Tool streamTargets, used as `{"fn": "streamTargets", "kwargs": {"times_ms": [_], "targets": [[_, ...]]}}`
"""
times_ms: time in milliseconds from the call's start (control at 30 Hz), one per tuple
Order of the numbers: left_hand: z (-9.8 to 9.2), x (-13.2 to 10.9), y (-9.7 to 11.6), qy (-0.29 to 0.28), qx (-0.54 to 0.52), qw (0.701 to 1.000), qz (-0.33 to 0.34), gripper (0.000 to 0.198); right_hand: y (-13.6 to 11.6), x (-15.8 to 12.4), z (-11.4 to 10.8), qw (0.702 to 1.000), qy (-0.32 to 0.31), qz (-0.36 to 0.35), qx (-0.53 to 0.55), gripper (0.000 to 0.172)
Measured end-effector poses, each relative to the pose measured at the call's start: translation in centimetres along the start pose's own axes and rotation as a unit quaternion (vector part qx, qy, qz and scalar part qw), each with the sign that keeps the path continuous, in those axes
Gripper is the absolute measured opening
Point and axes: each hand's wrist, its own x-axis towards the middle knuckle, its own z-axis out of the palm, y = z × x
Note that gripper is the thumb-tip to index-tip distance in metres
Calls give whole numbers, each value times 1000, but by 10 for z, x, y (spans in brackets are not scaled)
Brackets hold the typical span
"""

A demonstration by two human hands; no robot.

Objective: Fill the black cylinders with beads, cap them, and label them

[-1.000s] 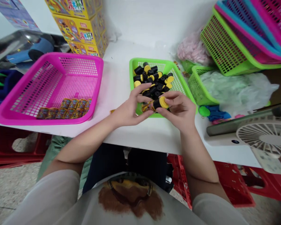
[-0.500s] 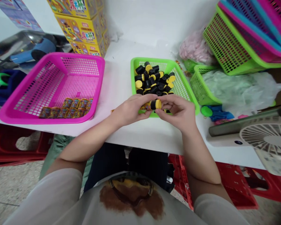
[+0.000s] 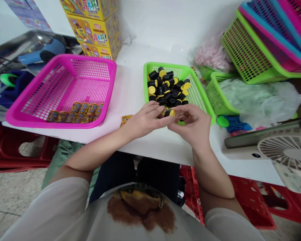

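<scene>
Between my two hands is a small black cup with a yellow end [image 3: 169, 113], lying on its side over the front of a green basket [image 3: 203, 92]. My left hand [image 3: 149, 117] is closed round its left part, with the fingers laid over the top. The index finger and thumb of my right hand [image 3: 194, 124] are at the yellow end. Several loose black-and-yellow cups [image 3: 163, 87] are heaped in the green basket. Orange printed labels [image 3: 126, 118] lie on the table, partly under my left wrist.
At the left stands a pink basket [image 3: 52, 125] with rows of cups in printed wrappers [image 3: 84, 107]. Yellow boxes [image 3: 97, 35] are stacked behind it. At the right are a green basket with plastic bags [image 3: 253, 93], stacked baskets [image 3: 253, 50] and a white fan [image 3: 288, 149].
The fingers of my left hand have come over the top of the cup and cover more of it. The cup sits slightly lower in the hands, and the view has shifted a little.
</scene>
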Motion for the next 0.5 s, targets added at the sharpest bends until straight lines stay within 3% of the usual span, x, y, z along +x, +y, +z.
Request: {"fn": "streamTargets", "kwargs": {"times_ms": [233,333,433,500], "targets": [[-5,1,5,13,16,1000,-2,26,-8,-9,2,995,18,-84,-59,28],[-7,1,6,4,-1,1000,-25,20,-9,-7,1,1000,14,-9,3,27],[-4,-1,6,8,-6,999,-38,21,-7,-6,1,995,11,92,30,38],[0,-2,3,15,-35,998,-49,25,-3,-5,0,996,14,93,3,41]]}}
